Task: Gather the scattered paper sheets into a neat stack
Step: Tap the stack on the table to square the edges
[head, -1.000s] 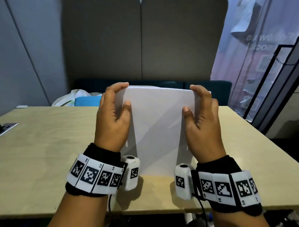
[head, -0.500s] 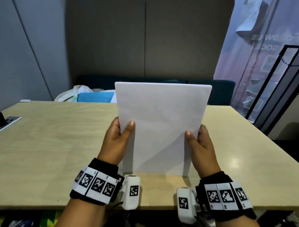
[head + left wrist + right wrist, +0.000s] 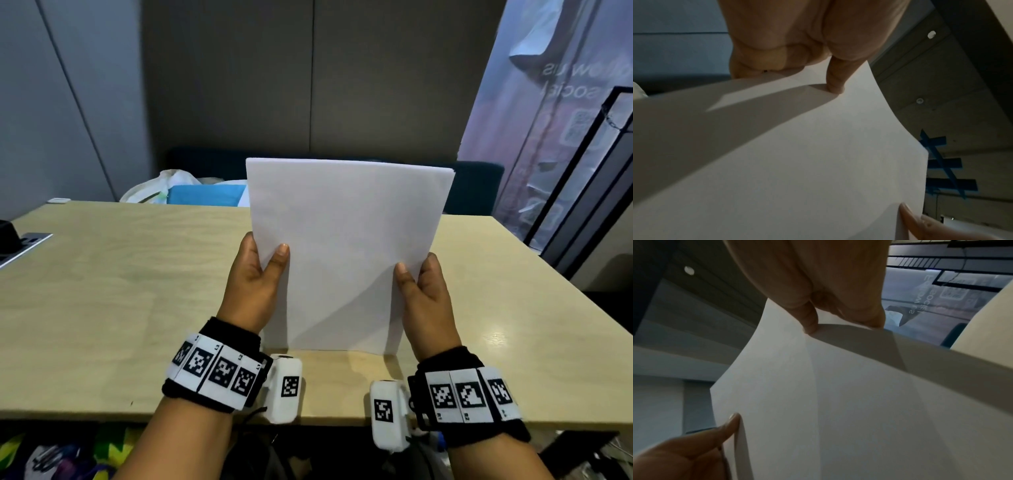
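A stack of white paper sheets [image 3: 346, 253] stands upright on the wooden table [image 3: 102, 291], its lower edge on the tabletop near the front. My left hand [image 3: 255, 277] grips the stack's left edge, thumb in front and fingers behind. On the right edge my right hand [image 3: 423, 291] holds it the same way. The left wrist view shows the stack [image 3: 797, 162] with my left hand [image 3: 818, 68] pinching it; the right wrist view shows the stack [image 3: 838, 402] pinched by my right hand [image 3: 828, 313]. The sheet edges look even at the top.
A blue item [image 3: 205, 195] and a white plastic bag [image 3: 154, 188] lie beyond the table's far edge on a dark bench [image 3: 476, 188]. A grey power socket panel [image 3: 20, 243] sits at the table's left. A black metal frame [image 3: 582, 178] stands to the right.
Both hands have slid from the stack's top corners down to its lower sides. The stack stays upright on the table and looks squarer.
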